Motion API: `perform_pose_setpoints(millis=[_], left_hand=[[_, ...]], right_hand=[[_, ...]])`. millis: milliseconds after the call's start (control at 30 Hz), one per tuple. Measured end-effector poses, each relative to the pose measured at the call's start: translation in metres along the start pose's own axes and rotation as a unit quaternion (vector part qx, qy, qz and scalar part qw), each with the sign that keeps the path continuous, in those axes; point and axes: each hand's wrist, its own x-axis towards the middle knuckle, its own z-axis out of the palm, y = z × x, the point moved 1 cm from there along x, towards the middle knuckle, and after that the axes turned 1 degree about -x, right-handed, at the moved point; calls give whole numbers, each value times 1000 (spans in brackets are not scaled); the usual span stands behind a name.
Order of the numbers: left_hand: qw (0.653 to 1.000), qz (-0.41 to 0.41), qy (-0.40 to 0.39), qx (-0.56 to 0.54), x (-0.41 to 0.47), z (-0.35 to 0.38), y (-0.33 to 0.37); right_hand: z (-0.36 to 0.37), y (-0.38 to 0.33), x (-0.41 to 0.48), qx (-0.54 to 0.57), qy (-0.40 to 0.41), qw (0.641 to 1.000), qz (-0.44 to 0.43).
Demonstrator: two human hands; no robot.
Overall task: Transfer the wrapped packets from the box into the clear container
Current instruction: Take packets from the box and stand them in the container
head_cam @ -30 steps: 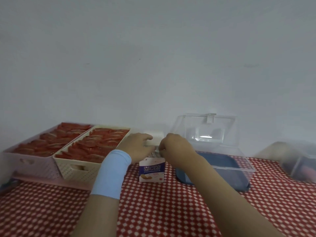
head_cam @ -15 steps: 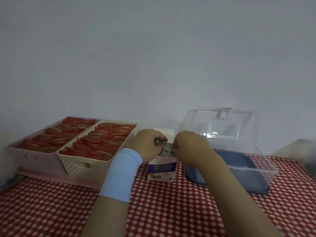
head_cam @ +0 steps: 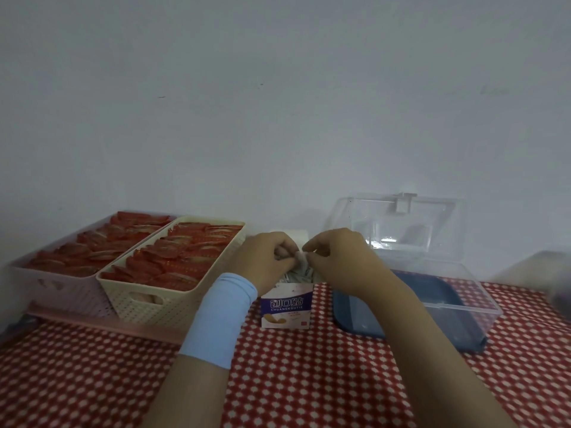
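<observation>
A small white and purple box [head_cam: 285, 308] stands upright on the checked cloth, its top open. Several thin wrapped packets [head_cam: 297, 274] show inside its mouth. My left hand [head_cam: 268, 261], with a pale blue wristband, and my right hand [head_cam: 338, 261] are both over the box's top, fingers pinched on packets between them. Right of the box sits the clear container [head_cam: 482, 299] with a blue floor, its clear lid [head_cam: 398, 230] hinged up against the wall. My right forearm crosses its near left corner.
Two perforated baskets, pink [head_cam: 55, 288] and cream [head_cam: 173, 307], hold several red wrapped items at the left. A blurred clear bin [head_cam: 550, 273] sits at the far right. A red and white checked cloth [head_cam: 309, 381] covers the table. A white wall rises right behind.
The view has shifted a little, so everything sits further right in frame. Both hands stay at the box's open top, fingers working closer together on the packets.
</observation>
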Motion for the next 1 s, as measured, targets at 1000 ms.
perform_pose_setpoints(millis=[1000], left_hand=[[779,-131,-183,-585,-15,7,38]], right_hand=[[-29,17,-23,240,82,966,-56]])
